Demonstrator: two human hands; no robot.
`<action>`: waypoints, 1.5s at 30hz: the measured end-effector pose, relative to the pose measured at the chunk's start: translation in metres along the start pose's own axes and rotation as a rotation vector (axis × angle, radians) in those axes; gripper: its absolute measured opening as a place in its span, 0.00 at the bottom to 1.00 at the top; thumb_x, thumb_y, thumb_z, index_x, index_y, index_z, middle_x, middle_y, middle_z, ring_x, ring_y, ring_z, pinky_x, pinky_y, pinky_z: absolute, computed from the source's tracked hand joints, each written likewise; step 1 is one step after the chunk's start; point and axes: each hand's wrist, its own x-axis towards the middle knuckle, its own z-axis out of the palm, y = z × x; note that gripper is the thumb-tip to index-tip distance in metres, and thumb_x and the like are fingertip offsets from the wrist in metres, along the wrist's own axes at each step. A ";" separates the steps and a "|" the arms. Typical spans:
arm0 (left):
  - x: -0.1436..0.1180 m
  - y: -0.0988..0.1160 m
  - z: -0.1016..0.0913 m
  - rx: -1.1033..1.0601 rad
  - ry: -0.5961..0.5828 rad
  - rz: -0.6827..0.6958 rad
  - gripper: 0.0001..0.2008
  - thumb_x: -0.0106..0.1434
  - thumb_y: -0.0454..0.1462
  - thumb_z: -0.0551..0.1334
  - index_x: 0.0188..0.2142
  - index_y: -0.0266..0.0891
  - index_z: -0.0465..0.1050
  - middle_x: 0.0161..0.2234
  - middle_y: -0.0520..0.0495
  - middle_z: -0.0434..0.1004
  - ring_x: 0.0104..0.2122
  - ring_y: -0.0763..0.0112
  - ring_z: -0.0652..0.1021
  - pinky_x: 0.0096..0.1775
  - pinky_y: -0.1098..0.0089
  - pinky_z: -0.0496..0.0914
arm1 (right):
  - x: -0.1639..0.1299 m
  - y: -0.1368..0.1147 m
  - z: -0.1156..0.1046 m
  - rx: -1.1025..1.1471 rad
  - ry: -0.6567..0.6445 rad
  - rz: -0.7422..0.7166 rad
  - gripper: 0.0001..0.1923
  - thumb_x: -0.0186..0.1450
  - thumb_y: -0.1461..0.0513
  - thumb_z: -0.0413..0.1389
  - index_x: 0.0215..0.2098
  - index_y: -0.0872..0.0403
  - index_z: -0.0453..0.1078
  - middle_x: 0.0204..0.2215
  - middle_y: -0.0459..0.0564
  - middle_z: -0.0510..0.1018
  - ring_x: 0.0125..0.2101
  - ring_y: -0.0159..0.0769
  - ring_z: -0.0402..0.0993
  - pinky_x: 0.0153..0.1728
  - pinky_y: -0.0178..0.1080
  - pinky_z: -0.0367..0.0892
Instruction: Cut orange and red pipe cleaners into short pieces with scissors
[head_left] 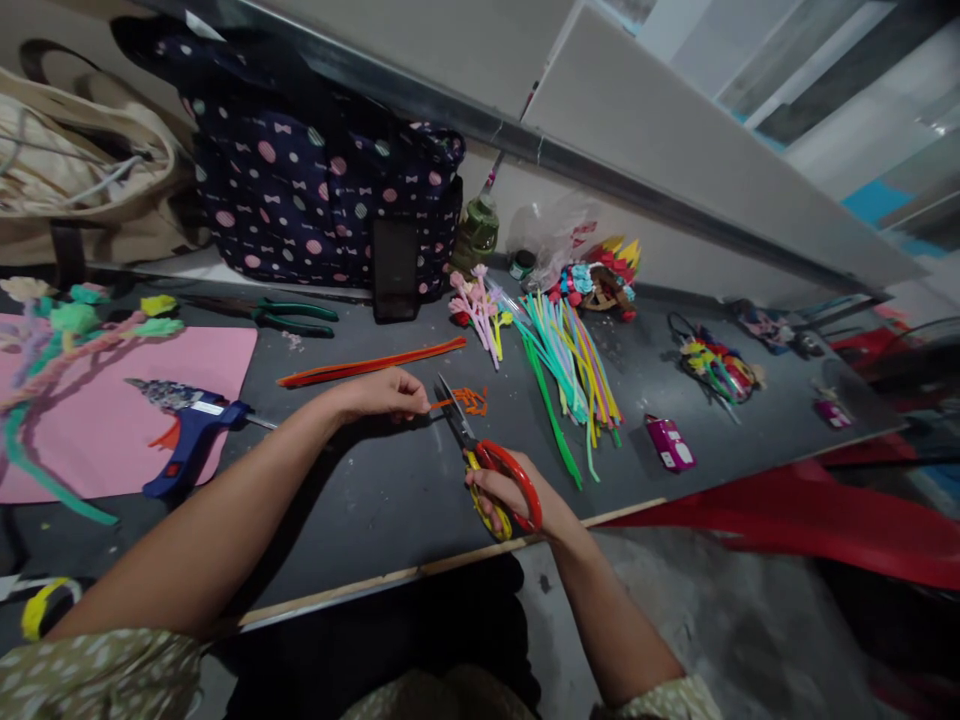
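Between the fingertips of my left hand [394,393] is a short orange pipe cleaner [440,405], its free end reaching the scissor blades. My right hand [517,495] grips scissors [510,475] with one red and one yellow handle; their blades stand apart around the orange piece. Just beyond the blades lies a small heap of cut orange bits [471,401] on the dark tabletop. A bundle of long orange and red pipe cleaners [371,362] rests above my left forearm.
Multicoloured pipe cleaners [570,365] fan out on the right, with pink pipe-cleaner flowers [480,310] beside them. At left, a blue glue gun [191,440] lies on a pink sheet [232,365], near green-handled pliers [285,315]. A phone [394,270] leans on a dotted bag [300,190].
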 end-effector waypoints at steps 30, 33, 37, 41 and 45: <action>0.007 -0.008 -0.006 0.008 0.088 -0.023 0.11 0.50 0.42 0.67 0.25 0.35 0.74 0.23 0.50 0.71 0.23 0.76 0.69 0.25 0.75 0.64 | 0.029 0.052 0.018 0.246 0.127 0.024 0.24 0.57 0.53 0.56 0.49 0.54 0.62 0.24 0.40 0.69 0.11 0.27 0.62 0.11 0.32 0.57; 0.006 -0.007 -0.007 -0.002 0.099 -0.020 0.11 0.50 0.42 0.67 0.25 0.35 0.75 0.23 0.50 0.72 0.23 0.75 0.70 0.26 0.75 0.64 | 0.024 0.045 0.018 0.292 0.079 0.019 0.23 0.56 0.55 0.58 0.47 0.54 0.62 0.25 0.40 0.70 0.13 0.25 0.64 0.13 0.31 0.61; 0.004 -0.005 -0.007 -0.007 0.100 -0.003 0.13 0.51 0.44 0.68 0.26 0.35 0.75 0.23 0.50 0.73 0.23 0.75 0.70 0.26 0.74 0.64 | 0.011 0.028 0.011 0.331 0.004 0.085 0.21 0.54 0.56 0.60 0.43 0.53 0.61 0.28 0.43 0.71 0.23 0.33 0.75 0.20 0.35 0.70; 0.003 -0.005 -0.006 -0.024 0.079 0.009 0.14 0.51 0.45 0.68 0.26 0.34 0.75 0.23 0.50 0.72 0.22 0.76 0.69 0.27 0.74 0.64 | -0.003 0.015 -0.001 0.287 -0.045 0.090 0.16 0.54 0.58 0.60 0.38 0.53 0.62 0.35 0.50 0.75 0.34 0.39 0.79 0.28 0.39 0.74; 0.003 -0.005 -0.005 -0.051 0.079 0.022 0.15 0.51 0.45 0.69 0.26 0.33 0.75 0.22 0.50 0.72 0.22 0.77 0.70 0.27 0.74 0.65 | -0.005 0.015 -0.007 0.120 -0.028 0.076 0.13 0.58 0.56 0.57 0.39 0.54 0.64 0.30 0.49 0.75 0.26 0.35 0.76 0.21 0.33 0.70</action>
